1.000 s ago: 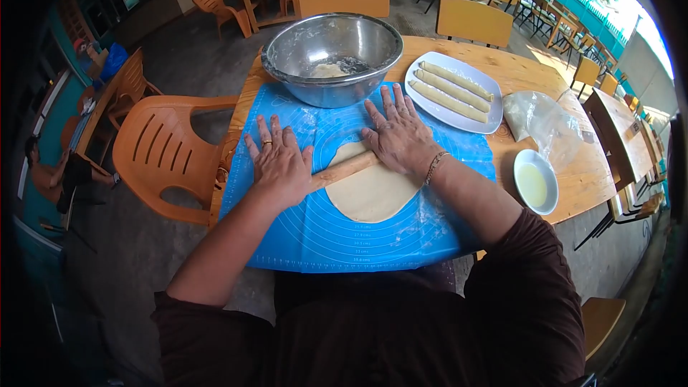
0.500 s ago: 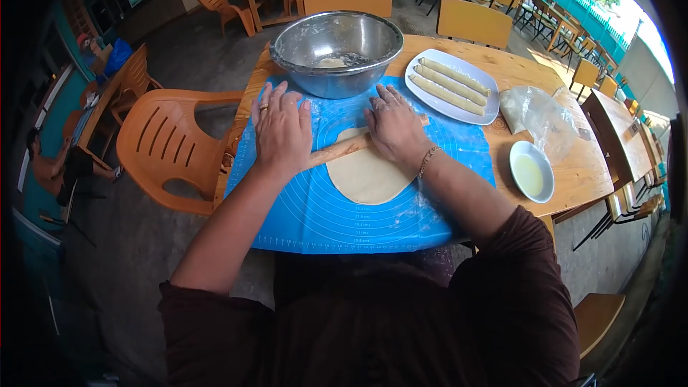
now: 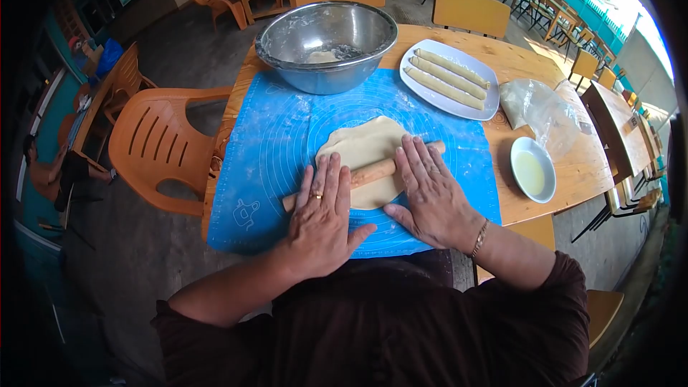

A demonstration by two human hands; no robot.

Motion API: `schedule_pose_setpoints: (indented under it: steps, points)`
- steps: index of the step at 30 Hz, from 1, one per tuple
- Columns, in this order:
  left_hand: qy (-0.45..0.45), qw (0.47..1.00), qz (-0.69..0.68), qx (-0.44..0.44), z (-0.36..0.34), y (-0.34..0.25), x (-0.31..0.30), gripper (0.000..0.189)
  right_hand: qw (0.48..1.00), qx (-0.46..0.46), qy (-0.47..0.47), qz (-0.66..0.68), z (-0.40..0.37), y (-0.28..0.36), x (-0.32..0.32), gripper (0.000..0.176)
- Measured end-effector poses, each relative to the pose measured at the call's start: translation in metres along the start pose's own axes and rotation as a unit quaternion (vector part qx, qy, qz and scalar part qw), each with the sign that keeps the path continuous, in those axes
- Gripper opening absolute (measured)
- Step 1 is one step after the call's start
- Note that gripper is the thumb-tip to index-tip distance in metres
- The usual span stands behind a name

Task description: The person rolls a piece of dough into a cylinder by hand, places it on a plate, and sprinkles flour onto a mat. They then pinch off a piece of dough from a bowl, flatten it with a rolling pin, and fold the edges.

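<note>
A wooden rolling pin (image 3: 374, 171) lies across a flat piece of pale dough (image 3: 363, 142) on a blue printed mat (image 3: 279, 129). My left hand (image 3: 322, 215) rests flat over the pin's left part, fingers stretched forward and thumb out to the side. On the right part of the pin lies my right hand (image 3: 433, 197), its fingers extended and its thumb near the dough's lower edge. The palms hide parts of the pin and dough.
Behind the mat stands a steel bowl (image 3: 326, 75) with dough inside. A white plate (image 3: 487, 109) holds several dough rolls. To the right are a plastic bag (image 3: 548, 118) and a small bowl (image 3: 532, 169) of yellowish liquid. An orange chair (image 3: 158, 147) and a seated person (image 3: 49, 172) are at left.
Both hands and the rolling pin have come back toward my body, from the dough's upper part to its lower part. More of the dough's far side now shows.
</note>
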State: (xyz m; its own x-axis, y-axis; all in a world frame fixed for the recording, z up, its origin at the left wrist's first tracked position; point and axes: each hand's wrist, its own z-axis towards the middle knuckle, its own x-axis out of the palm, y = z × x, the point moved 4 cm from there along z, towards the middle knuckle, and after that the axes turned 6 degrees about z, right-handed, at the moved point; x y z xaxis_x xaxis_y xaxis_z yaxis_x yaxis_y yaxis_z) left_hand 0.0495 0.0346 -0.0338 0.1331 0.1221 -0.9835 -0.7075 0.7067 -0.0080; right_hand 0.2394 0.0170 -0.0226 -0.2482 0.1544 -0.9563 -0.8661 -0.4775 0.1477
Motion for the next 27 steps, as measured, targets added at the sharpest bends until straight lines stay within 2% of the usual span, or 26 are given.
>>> schedule_pose_setpoints:
  steps: [1,3,4,5,7,9,11,12,13,15,19,22,25,27]
  points:
    - [0.010,0.998,-0.060,0.022,-0.006,-0.007,-0.002,0.087,1.000,0.002,0.001,0.001,-0.005,-0.001,-0.009,0.078]
    - [0.015,0.998,-0.063,0.025,-0.006,-0.012,-0.007,0.086,0.994,0.041,0.083,0.056,-0.013,-0.005,-0.019,0.072]
    - [0.020,0.999,-0.047,0.001,0.000,-0.009,-0.006,0.085,0.989,0.084,0.059,0.105,-0.009,-0.012,-0.027,0.065]
    - [0.023,0.999,-0.030,-0.021,0.008,-0.005,-0.006,0.084,0.989,0.083,0.058,0.104,-0.001,-0.017,-0.027,0.065]
    - [-0.032,0.998,-0.016,-0.060,0.034,0.010,-0.010,0.080,0.996,0.030,-0.089,0.014,0.024,-0.028,-0.026,0.065]
    - [-0.055,0.996,0.011,-0.075,0.056,0.024,-0.004,0.079,0.996,0.045,-0.082,-0.006,0.054,-0.048,0.004,0.067]
    - [0.016,0.988,0.002,-0.152,0.069,0.043,0.016,0.078,0.996,0.055,-0.073,-0.023,0.075,-0.053,0.017,0.069]
    - [-0.018,0.987,0.068,-0.142,0.071,0.047,0.013,0.079,0.995,0.067,-0.058,-0.041,0.083,-0.054,0.021,0.071]
    - [-0.015,0.987,0.068,-0.144,0.077,0.053,0.012,0.079,0.994,0.080,-0.043,-0.060,0.091,-0.055,0.025,0.073]
    - [0.113,0.969,-0.018,-0.219,0.088,0.068,0.022,0.081,0.994,0.101,-0.017,-0.048,0.106,-0.062,0.032,0.073]
    - [0.108,0.966,-0.058,-0.227,0.094,0.078,0.021,0.083,0.989,0.139,0.017,-0.043,0.119,-0.066,0.035,0.073]
    - [0.102,0.970,-0.065,-0.210,0.082,0.064,0.014,0.081,0.990,0.128,0.009,-0.058,0.100,-0.060,0.032,0.075]
    - [0.106,0.980,-0.031,-0.163,0.061,0.045,0.006,0.078,0.991,0.129,0.032,0.013,0.067,-0.048,0.025,0.076]
    - [0.096,0.990,-0.019,-0.100,0.048,0.032,0.005,0.077,0.992,0.119,0.044,-0.001,0.046,-0.036,0.016,0.073]
